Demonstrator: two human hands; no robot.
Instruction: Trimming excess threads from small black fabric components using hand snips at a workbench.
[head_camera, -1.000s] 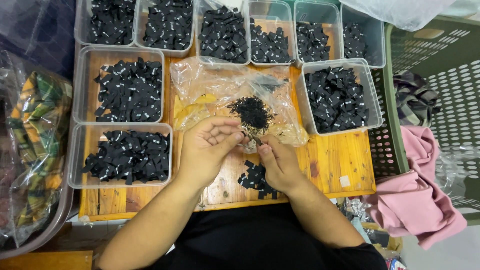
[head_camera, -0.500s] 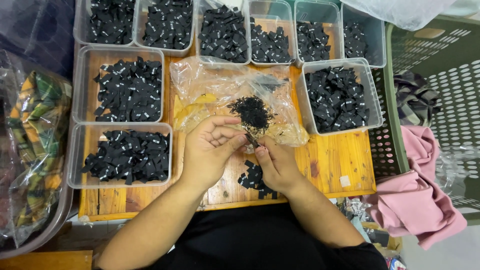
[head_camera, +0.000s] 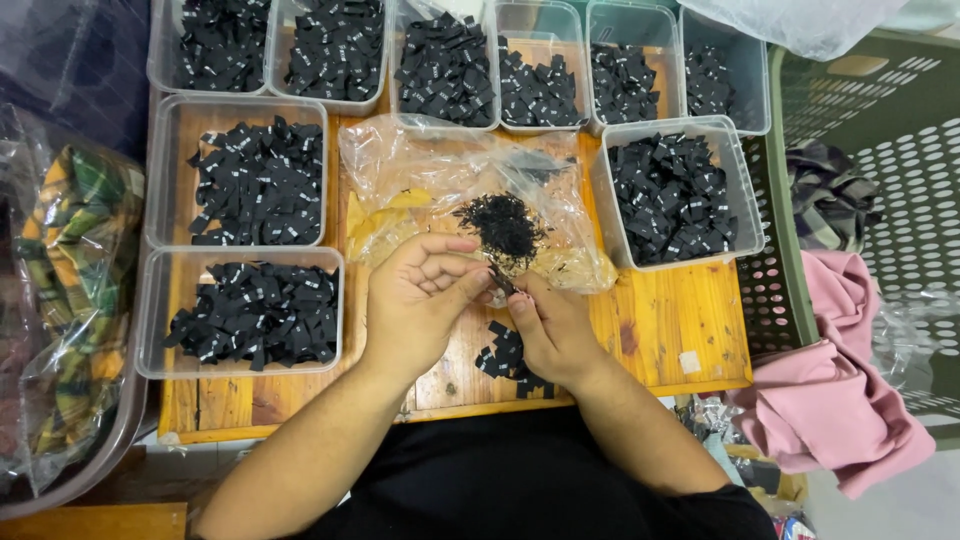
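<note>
Pinching a small black label (head_camera: 500, 281) between both hands at the middle of the wooden table (head_camera: 660, 330), the person is working just below a clear plastic bag (head_camera: 420, 170) that is lying open and holding a loose black heap (head_camera: 503, 225). Left hand (head_camera: 418, 300) is curling, thumb and forefinger closing on the label, other fingers bent above it. Right hand (head_camera: 545, 320) is meeting it from the other side, fingertips gripping the same label; how much of it each hand is grasping cannot be told, it is too small. Under the right hand a small pile of black labels (head_camera: 503, 358) is lying on the bare wood, touching the palm edge. Clear plastic tubs full of black labels are ringing the work spot: one at lower left (head_camera: 250, 312), one above it (head_camera: 255, 180), one to the right (head_camera: 675, 195), and a row along the top (head_camera: 445, 65). Green perforated basket (head_camera: 900, 160) is standing off the table's right edge, pink cloth (head_camera: 835, 400) is hanging beside it, plaid fabric in plastic (head_camera: 70, 280) is sitting at far left
</note>
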